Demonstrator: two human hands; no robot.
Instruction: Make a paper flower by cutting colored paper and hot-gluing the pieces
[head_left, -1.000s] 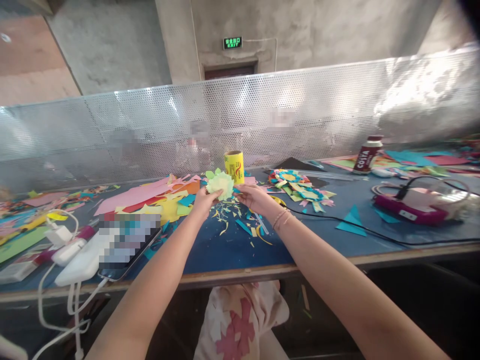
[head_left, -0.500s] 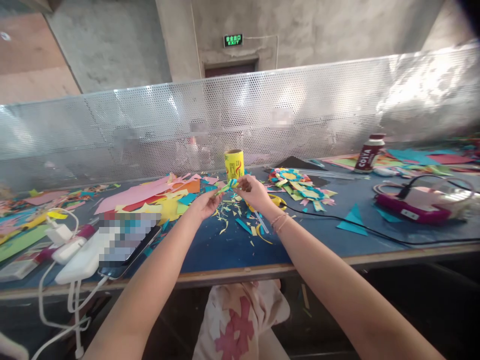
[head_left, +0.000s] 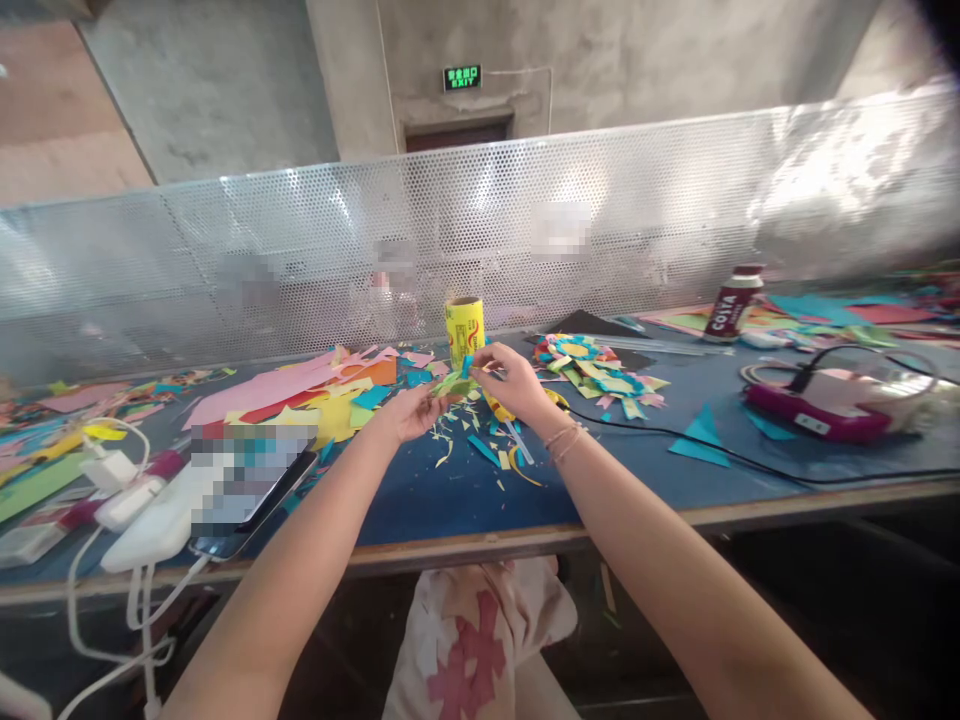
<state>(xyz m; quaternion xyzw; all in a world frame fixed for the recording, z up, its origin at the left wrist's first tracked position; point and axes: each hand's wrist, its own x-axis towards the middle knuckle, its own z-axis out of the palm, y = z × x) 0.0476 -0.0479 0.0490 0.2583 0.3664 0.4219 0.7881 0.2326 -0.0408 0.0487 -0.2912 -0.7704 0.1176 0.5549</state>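
Note:
My left hand (head_left: 414, 412) is closed on a yellow-green paper piece (head_left: 452, 384), held low over the table. From the other side, my right hand (head_left: 511, 382) pinches a small blue paper strip (head_left: 466, 366) against that piece. Just behind my fingers stands a yellow cardboard tube (head_left: 466, 328), upright. A yellow tool (head_left: 556, 399) on a black cord lies partly hidden by my right hand. To its right are paper rosettes (head_left: 577, 350) with blue, yellow and pink strips. Small paper scraps (head_left: 487, 450) are strewn below my hands.
Coloured paper sheets (head_left: 262, 388) cover the left side. A phone (head_left: 255, 490) and white power bank (head_left: 154, 535) with cables lie at front left. A dark red bottle (head_left: 735, 303) and a purple power strip (head_left: 817, 415) stand right. A perforated metal screen (head_left: 315, 260) runs behind.
The yellow-green paper has turned and now shows more of its face. My right fingers have shifted slightly on the blue strip. The view has moved a little.

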